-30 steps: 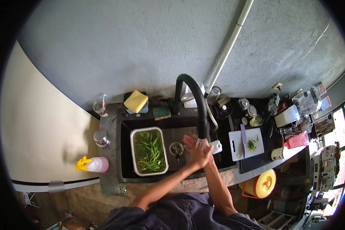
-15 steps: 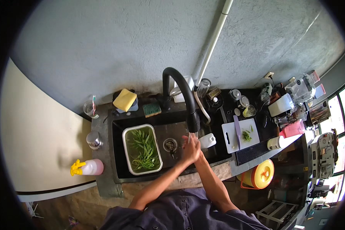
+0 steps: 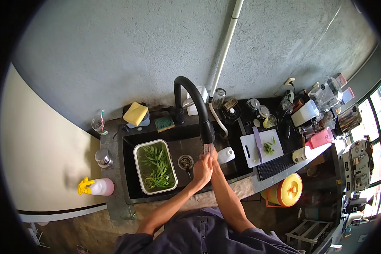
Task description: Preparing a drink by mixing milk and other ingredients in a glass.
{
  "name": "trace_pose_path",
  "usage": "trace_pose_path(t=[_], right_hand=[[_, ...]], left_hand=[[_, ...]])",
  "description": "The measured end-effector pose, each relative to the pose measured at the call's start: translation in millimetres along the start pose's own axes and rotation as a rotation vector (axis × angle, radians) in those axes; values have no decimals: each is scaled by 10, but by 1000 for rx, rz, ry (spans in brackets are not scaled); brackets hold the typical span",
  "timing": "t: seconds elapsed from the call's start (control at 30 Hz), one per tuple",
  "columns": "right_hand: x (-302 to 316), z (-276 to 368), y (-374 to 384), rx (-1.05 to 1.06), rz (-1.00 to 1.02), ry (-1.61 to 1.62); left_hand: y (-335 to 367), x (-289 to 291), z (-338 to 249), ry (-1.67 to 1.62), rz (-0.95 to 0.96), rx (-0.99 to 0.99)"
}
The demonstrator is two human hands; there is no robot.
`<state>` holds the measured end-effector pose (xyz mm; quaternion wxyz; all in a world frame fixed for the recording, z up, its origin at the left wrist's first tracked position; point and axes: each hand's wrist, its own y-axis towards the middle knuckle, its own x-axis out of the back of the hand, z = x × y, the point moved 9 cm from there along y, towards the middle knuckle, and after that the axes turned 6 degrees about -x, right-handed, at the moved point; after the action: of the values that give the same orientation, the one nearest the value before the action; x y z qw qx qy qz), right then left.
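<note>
Under the black faucet (image 3: 206,133), my two hands are pressed together while water runs over them. My left hand (image 3: 203,168) is closed around part of my right hand. My right hand (image 3: 215,157) is mostly covered by the left, so its fingers are hard to make out. No tool shows in either one. Just right of them, a white plastic bottle (image 3: 226,155) lies in the black sink (image 3: 133,197). To their left, a rectangular tub (image 3: 135,169) in the sink holds long green leaves (image 3: 158,165) in water. Between tub and hands is the drain (image 3: 185,161).
Right of the sink, a white cutting board (image 3: 252,148) carries a purple knife (image 3: 258,144) and chopped greens (image 3: 268,147). A yellow sponge (image 3: 135,113) and a green scouring sponge (image 3: 164,123) sit behind the sink. A spray bottle (image 3: 98,186) stands at the left.
My hands stay together under the faucet and shift slightly, the left now lying more over the right. The water spray looks wider. The whole view has moved a little.
</note>
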<state>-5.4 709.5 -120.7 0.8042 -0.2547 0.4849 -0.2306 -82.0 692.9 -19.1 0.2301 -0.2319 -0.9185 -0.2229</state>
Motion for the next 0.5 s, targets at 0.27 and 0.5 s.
trace_pose_path(t=[0.27,0.5], right_hand=[[-125,-59,-658,-93,52,-155],[1,397,-1207,35,195,-373]], left_hand=[[608,472,391,371,221,-263],[1904,1708,1023,704,-314,-234]])
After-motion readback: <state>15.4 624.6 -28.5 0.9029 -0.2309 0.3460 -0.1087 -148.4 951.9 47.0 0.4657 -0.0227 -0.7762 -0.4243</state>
